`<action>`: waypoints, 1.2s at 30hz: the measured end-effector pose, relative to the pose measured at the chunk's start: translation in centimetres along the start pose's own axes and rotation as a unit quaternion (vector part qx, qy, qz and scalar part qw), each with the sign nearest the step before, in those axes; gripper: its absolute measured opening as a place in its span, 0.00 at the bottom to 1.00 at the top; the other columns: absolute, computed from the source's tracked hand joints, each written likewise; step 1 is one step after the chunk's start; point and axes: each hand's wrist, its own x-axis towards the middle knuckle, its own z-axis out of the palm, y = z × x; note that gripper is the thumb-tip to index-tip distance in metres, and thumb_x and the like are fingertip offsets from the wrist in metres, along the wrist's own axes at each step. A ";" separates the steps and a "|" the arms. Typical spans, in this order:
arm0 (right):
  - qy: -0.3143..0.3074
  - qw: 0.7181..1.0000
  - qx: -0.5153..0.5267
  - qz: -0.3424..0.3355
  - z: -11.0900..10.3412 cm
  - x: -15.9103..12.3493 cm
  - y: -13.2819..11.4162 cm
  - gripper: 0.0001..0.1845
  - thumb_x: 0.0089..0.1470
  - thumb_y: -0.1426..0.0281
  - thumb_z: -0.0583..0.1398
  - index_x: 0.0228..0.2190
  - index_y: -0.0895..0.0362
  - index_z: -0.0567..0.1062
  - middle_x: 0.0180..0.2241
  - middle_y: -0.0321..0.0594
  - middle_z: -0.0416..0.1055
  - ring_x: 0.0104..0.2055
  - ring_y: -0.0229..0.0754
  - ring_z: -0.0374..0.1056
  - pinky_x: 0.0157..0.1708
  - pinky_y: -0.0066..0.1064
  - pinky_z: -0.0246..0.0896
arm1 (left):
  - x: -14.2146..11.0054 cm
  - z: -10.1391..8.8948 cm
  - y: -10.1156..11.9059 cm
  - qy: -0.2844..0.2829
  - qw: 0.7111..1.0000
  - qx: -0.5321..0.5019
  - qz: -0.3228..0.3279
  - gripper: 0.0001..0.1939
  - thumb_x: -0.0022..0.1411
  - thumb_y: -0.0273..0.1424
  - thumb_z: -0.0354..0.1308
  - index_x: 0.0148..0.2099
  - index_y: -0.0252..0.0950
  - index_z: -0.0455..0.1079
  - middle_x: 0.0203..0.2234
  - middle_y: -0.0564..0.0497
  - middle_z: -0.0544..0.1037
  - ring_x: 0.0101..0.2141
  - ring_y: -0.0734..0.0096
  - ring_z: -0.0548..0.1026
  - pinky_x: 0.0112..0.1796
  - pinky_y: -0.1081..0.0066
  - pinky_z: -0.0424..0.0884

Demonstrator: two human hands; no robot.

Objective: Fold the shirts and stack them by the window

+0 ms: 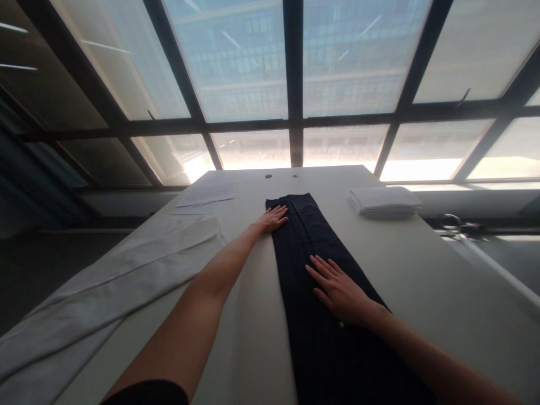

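Dark navy trousers (295,281), folded lengthwise, lie along the white table with one end toward the windows. Flat on their far left edge rests my left hand (273,218), fingers spread and pointing right. My right hand (337,286) lies nearer to me on the middle of the cloth, palm down with its fingers outstretched. Neither hand grips anything. A small pale round spot (341,324) shows on the dark cloth just below my right hand. Part of the trousers' near right side is hidden under my right forearm.
White trousers (126,287) stretch over the table's left side. Sheets of paper (208,194) lie beyond them. A stack of folded white cloth (383,201) sits at the right edge of the table (400,259). A metal stand (459,228) is right of the table, and windows rise behind.
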 end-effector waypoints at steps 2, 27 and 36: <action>0.001 1.000 0.002 0.000 -0.2 0.0 -0.1 0.32 0.67 0.63 0.51 0.69 0.53 0.52 0.71 0.43 0.40 0.73 0.48 0.36 0.70 0.48 0.37 | 0.7 -0.1 -0.3 0.006 1.000 0.000 -0.019 0.35 0.73 0.50 0.31 0.74 0.41 0.41 0.72 0.51 0.42 0.71 0.61 0.41 0.66 0.52 0.39; 0.096 0.975 -0.179 0.090 -4.8 -6.5 8.2 0.31 0.63 0.76 0.47 0.66 0.60 0.60 0.68 0.47 0.53 0.71 0.47 0.44 0.69 0.48 0.38 | -11.0 0.3 18.3 0.110 0.990 0.081 0.021 0.33 0.73 0.40 0.39 0.73 0.28 0.46 0.71 0.36 0.46 0.70 0.48 0.43 0.65 0.47 0.45; 0.112 0.910 -0.070 0.392 1.1 -0.8 -1.7 0.34 0.67 0.63 0.41 0.67 0.68 0.54 0.70 0.58 0.45 0.72 0.56 0.37 0.67 0.53 0.34 | -7.3 3.9 22.9 0.085 0.969 0.015 0.233 0.31 0.73 0.37 0.38 0.74 0.34 0.43 0.71 0.41 0.47 0.71 0.59 0.41 0.66 0.50 0.43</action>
